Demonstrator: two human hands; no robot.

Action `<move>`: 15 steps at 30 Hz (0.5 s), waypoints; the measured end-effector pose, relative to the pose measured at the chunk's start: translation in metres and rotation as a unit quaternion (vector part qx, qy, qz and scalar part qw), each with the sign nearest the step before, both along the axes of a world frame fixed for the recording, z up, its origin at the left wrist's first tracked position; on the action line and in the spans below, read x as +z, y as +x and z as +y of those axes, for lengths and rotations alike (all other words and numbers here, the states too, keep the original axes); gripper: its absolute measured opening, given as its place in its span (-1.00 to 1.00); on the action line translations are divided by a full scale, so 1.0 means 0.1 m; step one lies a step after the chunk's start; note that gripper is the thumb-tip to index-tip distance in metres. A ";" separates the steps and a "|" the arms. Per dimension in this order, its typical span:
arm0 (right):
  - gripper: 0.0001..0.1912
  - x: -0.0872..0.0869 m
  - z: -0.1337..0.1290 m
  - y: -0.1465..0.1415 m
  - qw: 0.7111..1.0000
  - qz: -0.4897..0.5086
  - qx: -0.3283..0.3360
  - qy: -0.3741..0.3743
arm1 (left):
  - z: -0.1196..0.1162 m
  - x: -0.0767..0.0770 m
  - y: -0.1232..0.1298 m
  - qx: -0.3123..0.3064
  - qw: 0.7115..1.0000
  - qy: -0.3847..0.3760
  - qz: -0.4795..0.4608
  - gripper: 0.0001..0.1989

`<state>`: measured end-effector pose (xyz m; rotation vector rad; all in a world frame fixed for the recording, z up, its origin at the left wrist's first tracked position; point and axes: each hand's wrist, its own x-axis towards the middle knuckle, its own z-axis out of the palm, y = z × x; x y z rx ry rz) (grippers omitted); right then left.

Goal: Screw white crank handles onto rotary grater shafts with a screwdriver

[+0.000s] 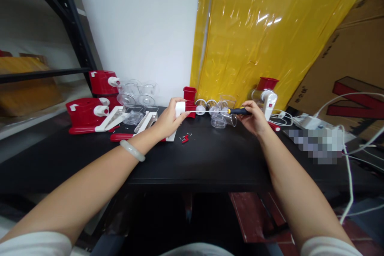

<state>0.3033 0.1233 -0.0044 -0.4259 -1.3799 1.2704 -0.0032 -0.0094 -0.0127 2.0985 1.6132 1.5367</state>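
A small white round part (180, 108) is pinched in my left hand (173, 118), above the black table. My right hand (254, 117) grips the dark handle of a screwdriver (238, 111), whose long thin shaft points left toward my left hand. Its tip lies close to my left fingers and the white part; whether they touch I cannot tell. Right behind stands a red square-topped housing (190, 94). Small red pieces (185, 139) and screws lie on the table below my left hand. Several metal drums (201, 106) and clear plastic parts (220, 118) sit between my hands.
Red bases (85, 114), white arms (112, 119) and clear cups (136, 94) crowd the left of the black table (210, 160). An assembled red-and-white device (269, 102) stands at right, near white cables (348, 176) and a plastic bag. A large carton (345, 60) leans behind.
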 end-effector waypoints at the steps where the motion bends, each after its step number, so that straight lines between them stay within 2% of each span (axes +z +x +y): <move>1: -0.71 -0.01 0.02 0.00 1.000 0.004 -0.002 -0.002 | 0.00 0.00 0.00 -0.006 1.000 -0.006 -0.011 -0.53; 3: -0.64 -0.03 0.06 -0.01 1.000 -0.006 -0.015 -0.013 | 0.02 0.01 0.01 -0.016 0.999 -0.022 -0.035 -0.54; 6: -0.46 -0.09 0.12 -0.01 0.995 -0.081 -0.058 -0.028 | 0.04 0.01 0.01 -0.023 0.995 -0.058 -0.074 -0.54; 9: -0.44 -0.15 0.15 -0.01 0.983 -0.153 -0.101 -0.013 | 0.05 0.02 0.02 -0.027 0.992 -0.083 -0.094 -0.55; 15: -0.46 -0.11 0.10 0.00 0.989 -0.130 -0.072 -0.023 | 0.01 0.03 0.05 -0.021 0.989 -0.119 -0.085 -0.57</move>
